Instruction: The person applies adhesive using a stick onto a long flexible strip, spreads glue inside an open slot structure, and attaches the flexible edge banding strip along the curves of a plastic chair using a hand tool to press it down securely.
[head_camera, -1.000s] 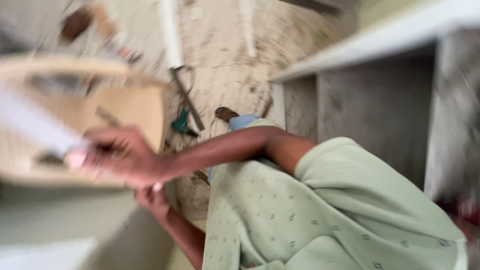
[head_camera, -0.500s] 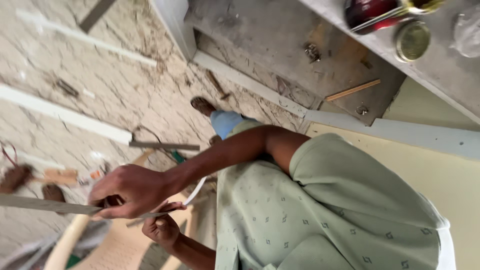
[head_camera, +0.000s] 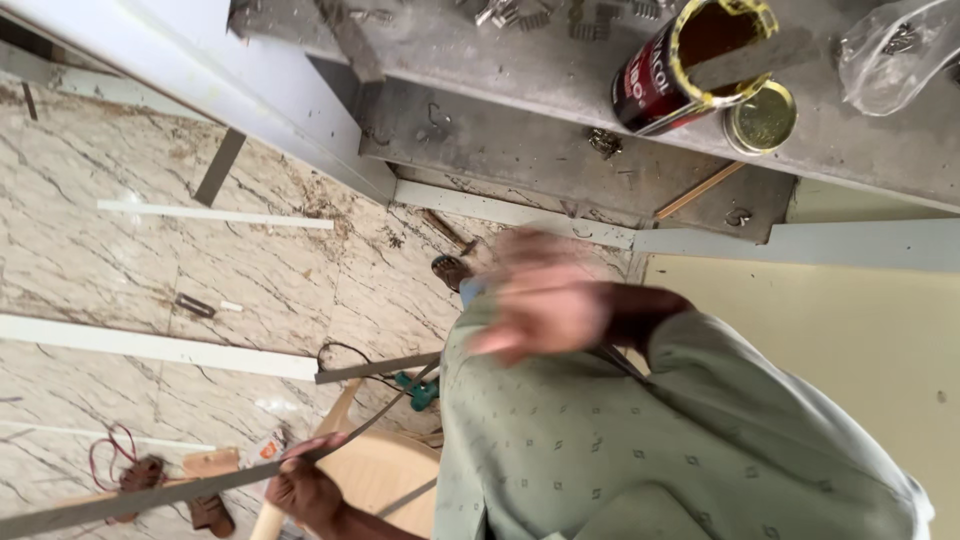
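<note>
right hand (head_camera: 545, 300) raised, blurred, left hand (head_camera: 305, 485) clenched low

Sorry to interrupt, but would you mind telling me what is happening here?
A person in a pale green patterned shirt is bent over a marble floor littered with strips and offcuts. One hand, low in the view, grips a long thin grey strip that runs off to the lower left. The other hand is raised near the chest and blurred by motion; which hand is which, and whether it holds anything, cannot be told. Above, an open red tin stands on a grey shelf beside its lid.
</note>
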